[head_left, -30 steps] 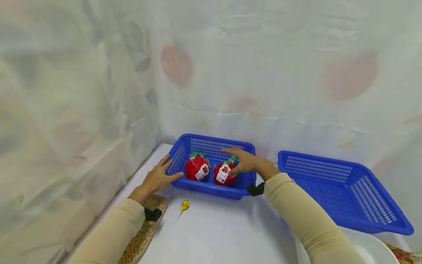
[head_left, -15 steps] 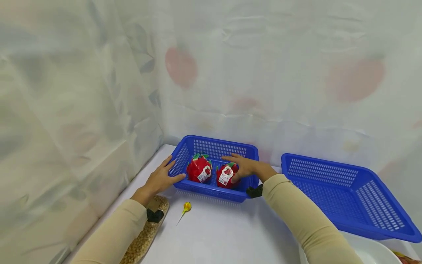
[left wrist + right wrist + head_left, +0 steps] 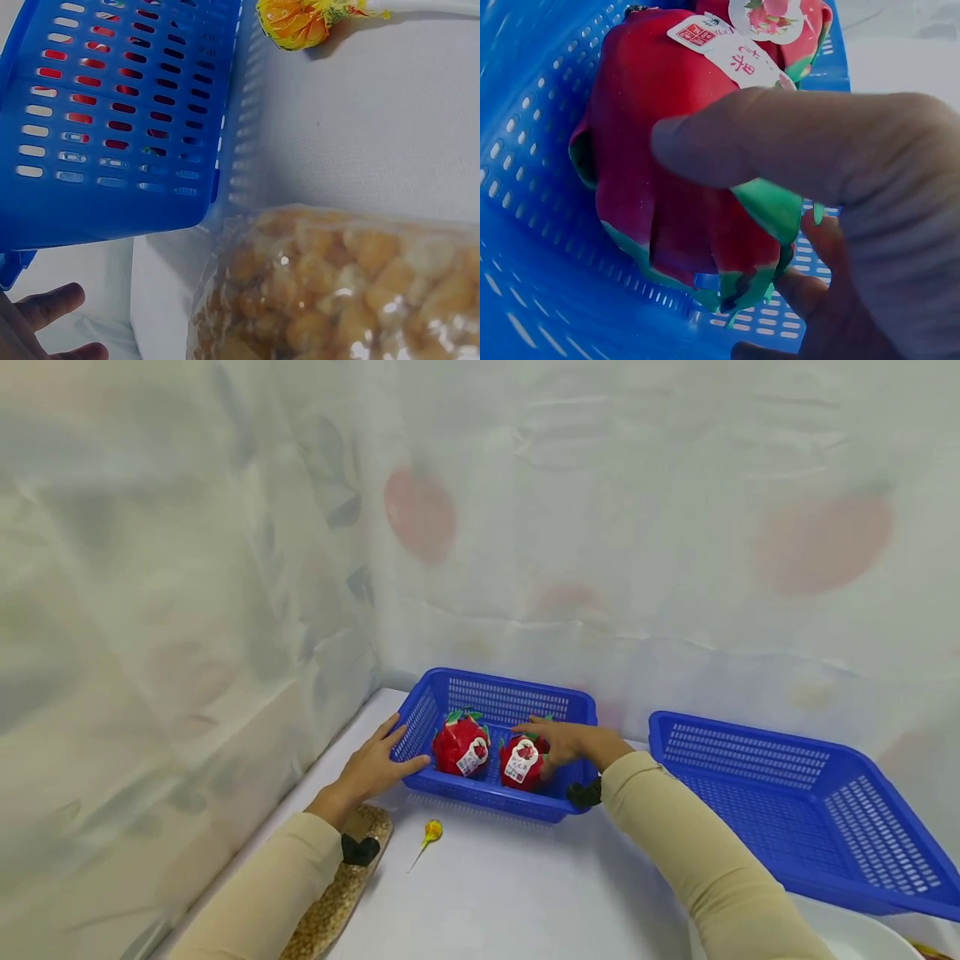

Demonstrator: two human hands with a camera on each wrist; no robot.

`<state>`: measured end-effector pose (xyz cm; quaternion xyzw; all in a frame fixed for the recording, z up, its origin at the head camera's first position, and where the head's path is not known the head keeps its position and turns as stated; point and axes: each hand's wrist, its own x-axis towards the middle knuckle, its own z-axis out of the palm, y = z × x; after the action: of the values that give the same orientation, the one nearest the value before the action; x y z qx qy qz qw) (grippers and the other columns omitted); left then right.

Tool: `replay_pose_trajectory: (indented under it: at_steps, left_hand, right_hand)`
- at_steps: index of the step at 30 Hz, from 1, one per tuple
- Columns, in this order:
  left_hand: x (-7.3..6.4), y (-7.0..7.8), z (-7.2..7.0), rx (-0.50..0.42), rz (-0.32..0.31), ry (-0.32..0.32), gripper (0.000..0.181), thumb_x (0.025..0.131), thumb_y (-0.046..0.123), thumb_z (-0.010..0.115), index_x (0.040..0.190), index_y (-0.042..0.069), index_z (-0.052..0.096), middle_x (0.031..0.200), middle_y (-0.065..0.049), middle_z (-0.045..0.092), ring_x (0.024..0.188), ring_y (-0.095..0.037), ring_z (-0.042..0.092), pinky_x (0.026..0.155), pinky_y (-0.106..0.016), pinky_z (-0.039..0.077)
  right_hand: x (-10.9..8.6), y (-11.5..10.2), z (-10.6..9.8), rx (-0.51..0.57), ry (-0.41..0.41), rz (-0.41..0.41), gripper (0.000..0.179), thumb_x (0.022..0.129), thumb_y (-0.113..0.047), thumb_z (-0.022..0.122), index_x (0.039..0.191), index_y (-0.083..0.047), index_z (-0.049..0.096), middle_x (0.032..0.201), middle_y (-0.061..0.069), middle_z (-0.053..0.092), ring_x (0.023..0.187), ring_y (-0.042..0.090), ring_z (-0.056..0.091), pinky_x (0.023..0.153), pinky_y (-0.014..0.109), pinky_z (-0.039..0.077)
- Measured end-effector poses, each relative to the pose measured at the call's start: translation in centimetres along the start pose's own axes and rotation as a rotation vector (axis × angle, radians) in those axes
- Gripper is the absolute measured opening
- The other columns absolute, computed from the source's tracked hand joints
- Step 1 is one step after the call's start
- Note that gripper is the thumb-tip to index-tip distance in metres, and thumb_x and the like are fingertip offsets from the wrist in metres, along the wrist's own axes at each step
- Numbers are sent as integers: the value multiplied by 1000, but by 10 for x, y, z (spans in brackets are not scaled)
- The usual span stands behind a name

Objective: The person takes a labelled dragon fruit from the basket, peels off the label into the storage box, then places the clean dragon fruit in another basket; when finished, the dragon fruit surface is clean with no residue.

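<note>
Two red dragon fruits with green-tipped scales and white labels lie in a blue plastic basket (image 3: 480, 792). Around the right-hand dragon fruit (image 3: 517, 764) curls my right hand (image 3: 566, 743). In the right wrist view its thumb (image 3: 705, 142) lies across the red skin, and the other fingers reach down the far side. The other dragon fruit (image 3: 457, 745) sits to the left, untouched. My left hand (image 3: 371, 774) is spread at the basket's left end, fingertips right at the rim. The left wrist view shows only some of its fingers (image 3: 52, 306), beside the basket's lower corner.
A yellow-wrapped lollipop (image 3: 432, 832) lies in front of the basket. Under my left forearm is a clear bag of yellowish kernels (image 3: 322, 292). A larger blue basket (image 3: 772, 793) stands at right, with a white bowl (image 3: 847, 931) before it. Patterned sheeting (image 3: 600, 527) hangs behind.
My right hand has come down onto the right dragon fruit and closed around it. The left hand keeps its place by the basket. The whole view has shifted slightly.
</note>
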<state>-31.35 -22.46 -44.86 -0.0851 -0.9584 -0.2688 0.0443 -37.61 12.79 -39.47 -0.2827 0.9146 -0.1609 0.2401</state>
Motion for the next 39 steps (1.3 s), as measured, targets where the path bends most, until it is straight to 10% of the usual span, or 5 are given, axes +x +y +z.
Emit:
replay_pose_trajectory:
  at_steps: [9,39]
  left_hand:
    - [-2,3,1,-14,-30,1,103,78,73,58,151,5,31,159,-10,14,139,-43,22,101,-65,27]
    - [4,8,3,-10,-6,-1,102,80,72,58,150,3,31,159,-11,14,139,-43,22,103,-63,26]
  right_hand:
    - [-4,1,1,30,28,53,85,74,-17,86,145,-30,42,140,8,43,125,33,41,94,51,45]
    - [-32,-14,-25,-134,217,-70,84,71,-24,88,144,-23,46,144,18,41,133,40,34,94,57,42]
